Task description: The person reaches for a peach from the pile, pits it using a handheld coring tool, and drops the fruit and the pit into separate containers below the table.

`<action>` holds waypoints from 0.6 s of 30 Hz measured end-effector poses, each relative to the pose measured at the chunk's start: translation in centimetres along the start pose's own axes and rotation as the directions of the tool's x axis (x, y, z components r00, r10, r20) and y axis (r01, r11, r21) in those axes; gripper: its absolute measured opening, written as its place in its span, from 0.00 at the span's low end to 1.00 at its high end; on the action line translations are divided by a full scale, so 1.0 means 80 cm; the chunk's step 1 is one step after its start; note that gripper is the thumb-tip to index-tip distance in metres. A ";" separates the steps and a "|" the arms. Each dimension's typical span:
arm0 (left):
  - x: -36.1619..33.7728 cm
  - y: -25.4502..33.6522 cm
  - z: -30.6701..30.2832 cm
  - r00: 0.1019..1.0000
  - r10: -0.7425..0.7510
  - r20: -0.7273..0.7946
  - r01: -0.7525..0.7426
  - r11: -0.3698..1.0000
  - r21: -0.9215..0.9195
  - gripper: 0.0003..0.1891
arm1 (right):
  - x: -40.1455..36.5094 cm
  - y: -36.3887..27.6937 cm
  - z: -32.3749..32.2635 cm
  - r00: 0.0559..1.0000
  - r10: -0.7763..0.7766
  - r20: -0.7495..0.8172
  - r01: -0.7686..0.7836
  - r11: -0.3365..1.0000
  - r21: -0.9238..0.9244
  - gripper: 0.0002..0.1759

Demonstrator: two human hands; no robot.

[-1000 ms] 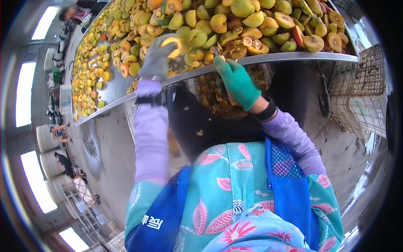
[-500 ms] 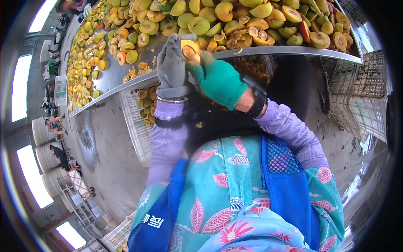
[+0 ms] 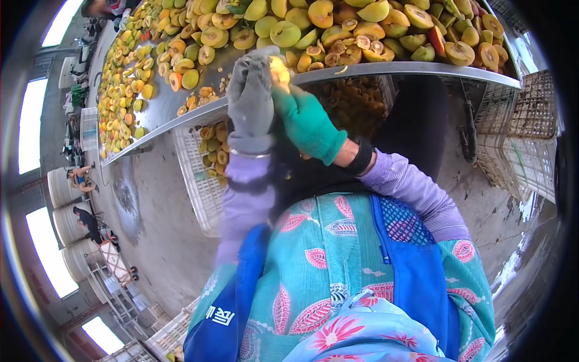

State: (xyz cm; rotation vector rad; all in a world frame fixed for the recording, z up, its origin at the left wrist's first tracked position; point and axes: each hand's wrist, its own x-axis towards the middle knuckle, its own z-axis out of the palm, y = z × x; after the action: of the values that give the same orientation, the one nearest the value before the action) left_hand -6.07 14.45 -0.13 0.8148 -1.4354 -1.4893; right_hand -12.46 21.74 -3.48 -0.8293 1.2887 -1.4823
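At the near edge of the metal table (image 3: 416,70), my left hand (image 3: 249,96), in a grey glove, is closed around a yellow-orange piece of fruit (image 3: 279,73), blurred by motion. My right hand (image 3: 306,120), in a green glove with bare fingertips, touches the same piece from the right, its fingers pressed together. Whether a tool is in the right hand is hidden. Halved yellow and green fruit (image 3: 285,34) lies heaped beyond both hands, some halves showing stones.
Beneath the table stand a white crate (image 3: 196,175) of fruit pieces and another container with darker pieces (image 3: 350,105). Stacked crates (image 3: 512,145) stand at the right. Several people are at the far left, one in dark clothing (image 3: 88,224).
The left hand has turned and shifted slightly right, with its fingers further over the fruit. My right hand has moved slightly down and left, staying against the piece.
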 end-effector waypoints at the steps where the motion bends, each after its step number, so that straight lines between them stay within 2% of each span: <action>1: 0.000 -0.014 -0.004 0.997 -0.050 -0.065 0.046 0.997 -0.062 0.12 | -0.008 -0.005 0.005 0.999 0.047 -0.024 -0.046 0.998 0.034 0.25; 2: 0.001 -0.023 -0.007 0.987 -0.100 -0.127 0.083 0.988 -0.131 0.12 | -0.009 -0.006 0.003 0.996 0.081 0.033 -0.083 0.995 0.055 0.25; 3: 0.003 -0.022 -0.010 0.992 -0.055 -0.118 0.059 0.998 0.028 0.15 | -0.008 -0.008 -0.003 0.990 0.111 0.089 -0.118 0.990 0.072 0.25; 4: 0.004 -0.021 -0.012 0.987 -0.135 -0.086 0.131 0.990 -0.046 0.14 | -0.009 -0.011 -0.008 0.979 0.144 0.145 -0.157 0.984 0.089 0.26; 6: 0.007 -0.012 -0.010 0.959 -0.282 0.003 0.278 0.943 -0.182 0.12 | -0.018 -0.035 -0.021 0.874 0.361 0.326 -0.456 0.841 0.290 0.25; 7: 0.009 -0.004 -0.004 0.966 -0.260 0.013 0.259 0.956 -0.139 0.13 | -0.019 -0.046 -0.025 0.796 0.430 0.425 -0.585 0.727 0.360 0.24; 9: 0.004 0.008 0.004 0.974 -0.226 0.028 0.227 0.973 -0.048 0.13 | -0.017 -0.048 -0.019 0.845 0.411 0.341 -0.517 0.790 0.330 0.23; 10: 0.003 0.008 0.001 0.965 -0.255 0.067 0.259 0.963 -0.068 0.16 | -0.018 -0.046 -0.015 0.864 0.403 0.302 -0.489 0.814 0.313 0.22; 11: 0.004 0.009 -0.004 0.954 -0.283 0.103 0.292 0.953 -0.087 0.18 | -0.013 -0.038 -0.018 0.771 0.299 0.562 -0.597 0.647 0.474 0.22; 12: 0.004 0.010 -0.009 0.941 -0.309 0.138 0.324 0.940 -0.104 0.21 | -0.003 -0.030 -0.025 0.646 0.111 0.755 -0.715 0.433 0.549 0.22; 13: -0.004 0.021 -0.004 0.938 -0.301 0.172 0.336 0.911 -0.239 0.20 | 0.003 -0.023 -0.029 0.507 -0.135 0.851 -0.827 0.202 0.524 0.22; 14: -0.011 0.020 -0.015 0.968 -0.249 0.027 0.250 0.959 -0.133 0.19 | 0.002 -0.018 -0.029 0.508 -0.165 0.845 -0.820 0.208 0.533 0.22; 16: -0.027 0.002 -0.062 0.966 -0.078 -0.246 0.109 0.987 0.118 0.16 | -0.003 -0.020 -0.029 0.499 -0.227 0.836 -0.810 0.220 0.543 0.22; 18: -0.032 0.005 -0.174 0.977 0.019 -0.212 0.055 0.939 0.339 0.13 | 0.002 -0.005 -0.050 0.558 -0.097 0.824 -0.795 0.219 0.565 0.22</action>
State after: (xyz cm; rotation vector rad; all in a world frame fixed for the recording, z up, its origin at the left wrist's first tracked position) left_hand 7.60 11.17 -1.63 1.1667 -1.5469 -1.1364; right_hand -16.31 22.84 -3.93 -0.1180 -0.1884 -0.9426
